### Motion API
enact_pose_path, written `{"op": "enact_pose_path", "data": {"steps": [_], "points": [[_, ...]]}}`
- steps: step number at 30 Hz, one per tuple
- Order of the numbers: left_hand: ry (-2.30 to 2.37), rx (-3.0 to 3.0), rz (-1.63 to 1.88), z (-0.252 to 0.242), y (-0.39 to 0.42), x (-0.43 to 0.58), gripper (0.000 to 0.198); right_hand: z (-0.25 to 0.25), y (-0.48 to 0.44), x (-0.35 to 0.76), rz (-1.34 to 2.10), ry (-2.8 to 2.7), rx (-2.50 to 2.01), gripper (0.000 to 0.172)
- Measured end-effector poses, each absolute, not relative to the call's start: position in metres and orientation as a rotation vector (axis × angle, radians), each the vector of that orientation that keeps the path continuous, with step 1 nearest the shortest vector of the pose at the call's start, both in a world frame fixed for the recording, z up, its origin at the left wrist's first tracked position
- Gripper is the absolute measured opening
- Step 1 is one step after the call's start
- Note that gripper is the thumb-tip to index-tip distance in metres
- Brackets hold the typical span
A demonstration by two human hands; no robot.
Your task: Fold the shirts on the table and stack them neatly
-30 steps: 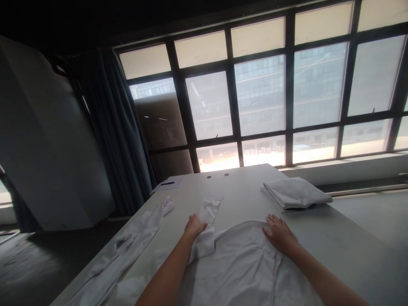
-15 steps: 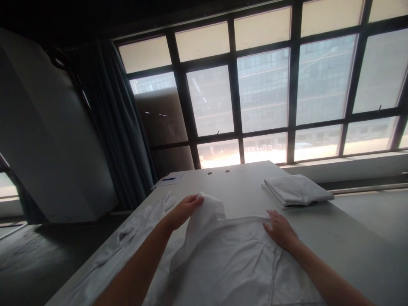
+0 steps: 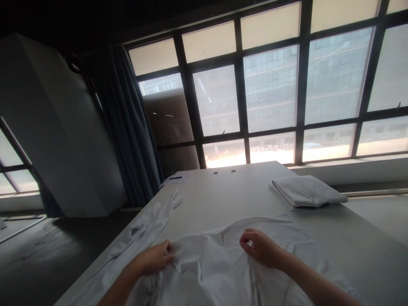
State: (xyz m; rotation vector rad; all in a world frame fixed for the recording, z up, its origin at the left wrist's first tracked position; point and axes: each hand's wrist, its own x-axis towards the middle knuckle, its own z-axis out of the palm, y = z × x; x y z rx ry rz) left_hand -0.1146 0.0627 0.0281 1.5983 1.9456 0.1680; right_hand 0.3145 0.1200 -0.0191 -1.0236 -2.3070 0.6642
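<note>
A white garment lies loosely spread and wrinkled across the near part of the table. My left hand is closed on its left edge, thumb and fingers pinching the fabric. Over the right half of the cloth, my right hand is curled, with thumb and forefinger bent into a ring. Folds run up beneath this hand, but its other fingers are hidden, so what they hold cannot be made out. A second crumpled white cloth lies along the table's left edge, beyond my left hand.
On the right of the white table rests a folded white fabric stack. Paper with a blue pen lies at the far left corner. Behind the table are large windows and a dark curtain.
My left hand has come down and nearer with the raised garment edge, which now lies lower. My right hand has gone from flat at the far edge to curled and closer. The view has shifted slightly left.
</note>
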Motion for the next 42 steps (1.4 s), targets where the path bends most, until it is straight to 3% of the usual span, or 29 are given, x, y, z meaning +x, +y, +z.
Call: {"op": "enact_pose_path", "data": {"steps": [7, 11, 14, 20, 28, 38, 42], "points": [[2.001, 1.572, 0.454, 0.0, 0.074, -0.111, 0.065, -0.019, 0.135, 0.242, 0.841, -2.312, -1.064, 0.022], [1.98, 1.411, 0.845, -0.004, 0.076, -0.103, 0.08, -0.029, 0.154, 0.209, 0.943, -2.19, -1.169, 0.02], [2.024, 1.31, 1.04, -0.009, 0.079, -0.1, 0.074, -0.037, 0.164, 0.194, 0.974, -2.045, -1.274, 0.024], [2.095, 1.561, 1.047, -0.026, 0.085, -0.096, 0.07, -0.046, 0.171, 0.182, 0.997, -1.884, -1.379, 0.03], [2.168, 1.508, 1.231, -0.026, 0.126, -0.116, 0.043, -0.044, 0.184, 0.171, 0.902, -1.807, -1.45, 0.029], [2.358, 1.499, 0.981, -0.05, 0.17, -0.128, 0.015, -0.053, 0.195, 0.173, 0.696, -2.018, -1.469, 0.039], [2.379, 1.631, 0.835, -0.05, 0.178, -0.125, 0.022, -0.054, 0.185, 0.18, 0.609, -2.179, -1.389, 0.046]]}}
